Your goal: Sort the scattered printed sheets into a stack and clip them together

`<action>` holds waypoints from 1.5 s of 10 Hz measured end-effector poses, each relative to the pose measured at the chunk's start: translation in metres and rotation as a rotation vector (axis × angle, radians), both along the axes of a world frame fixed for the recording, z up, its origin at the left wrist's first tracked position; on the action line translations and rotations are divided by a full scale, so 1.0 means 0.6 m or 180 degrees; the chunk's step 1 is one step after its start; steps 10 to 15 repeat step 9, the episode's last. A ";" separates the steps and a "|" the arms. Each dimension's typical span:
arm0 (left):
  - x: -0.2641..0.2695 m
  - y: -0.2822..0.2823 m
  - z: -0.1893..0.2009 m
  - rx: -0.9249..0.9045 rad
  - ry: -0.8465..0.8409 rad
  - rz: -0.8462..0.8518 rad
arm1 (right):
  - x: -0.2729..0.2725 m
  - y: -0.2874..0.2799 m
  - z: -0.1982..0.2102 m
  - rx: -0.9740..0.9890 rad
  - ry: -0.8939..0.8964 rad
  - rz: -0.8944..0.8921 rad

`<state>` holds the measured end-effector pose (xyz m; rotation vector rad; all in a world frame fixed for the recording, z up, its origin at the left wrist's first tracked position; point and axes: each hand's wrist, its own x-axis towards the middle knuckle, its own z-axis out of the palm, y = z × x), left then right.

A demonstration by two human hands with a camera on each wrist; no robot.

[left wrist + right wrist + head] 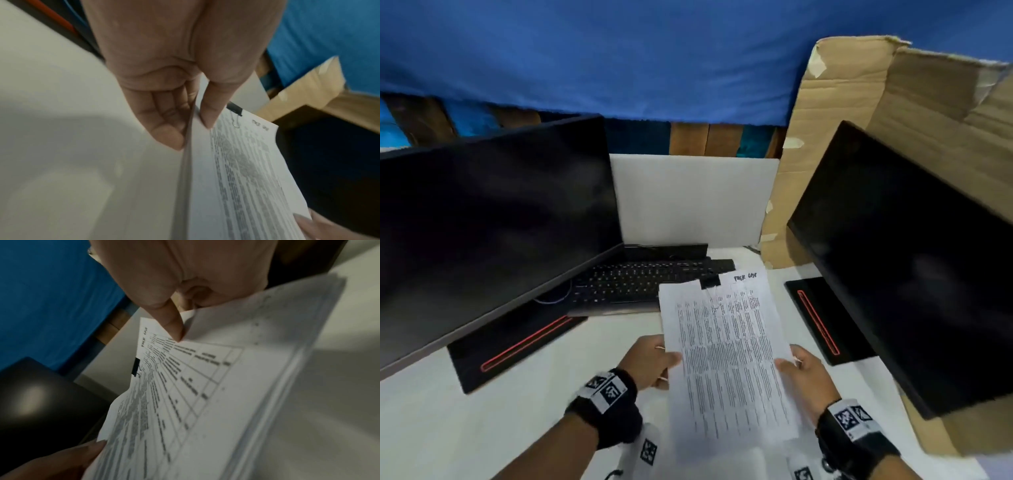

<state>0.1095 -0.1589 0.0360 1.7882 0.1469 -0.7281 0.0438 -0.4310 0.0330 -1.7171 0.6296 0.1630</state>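
We cannot read the blurred print on the stack of white printed sheets [726, 359], and our fingers beneath it are hidden. Our left hand [650, 365] and right hand [806, 375] each pinch a side edge, holding it above the white desk [431, 421]; a black binder clip [710, 281] grips its top edge.

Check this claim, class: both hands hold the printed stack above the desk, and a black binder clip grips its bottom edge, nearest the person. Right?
Not quite. The black binder clip grips the top edge, farthest from the person, near the keyboard, as the head view shows. The left hand and right hand do hold the printed stack.
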 end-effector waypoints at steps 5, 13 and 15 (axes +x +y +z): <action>0.039 -0.242 -0.089 0.1010 0.0025 -0.0319 | 0.054 -0.175 -0.092 -0.1659 0.0836 -0.0311; 0.031 -0.212 -0.114 0.1852 -0.0650 -0.0763 | 0.038 -0.153 -0.090 -0.3364 0.1157 0.0728; 0.031 -0.212 -0.114 0.1852 -0.0650 -0.0763 | 0.038 -0.153 -0.090 -0.3364 0.1157 0.0728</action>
